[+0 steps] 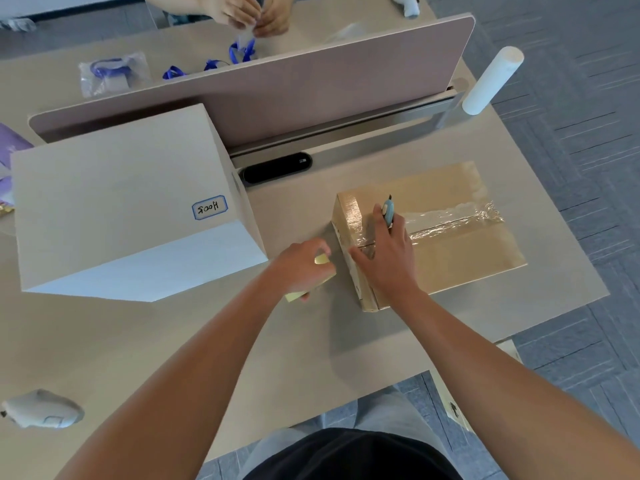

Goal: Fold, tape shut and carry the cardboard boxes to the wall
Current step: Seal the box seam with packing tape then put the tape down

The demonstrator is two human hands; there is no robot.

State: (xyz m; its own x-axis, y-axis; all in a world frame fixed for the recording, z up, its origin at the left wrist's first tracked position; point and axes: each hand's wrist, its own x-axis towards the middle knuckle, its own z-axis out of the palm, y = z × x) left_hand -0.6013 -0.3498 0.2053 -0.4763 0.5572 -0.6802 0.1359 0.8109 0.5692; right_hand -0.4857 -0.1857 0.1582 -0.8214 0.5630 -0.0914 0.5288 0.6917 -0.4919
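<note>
Now the taped box [450, 244] lies under the right hand [388, 258].

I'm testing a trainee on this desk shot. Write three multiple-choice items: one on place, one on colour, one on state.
1. Where is the white box relative to the cardboard box?
A left
B right
C on top

2. What colour is the cutter?
A red
B light blue
C black

3. How is the cardboard box's top?
A flaps up
B taped shut
C torn off

Answers:
1 A, it stands left of it on the desk.
2 B, blue body in the right hand.
3 B, shiny tape runs along the seam.
</note>
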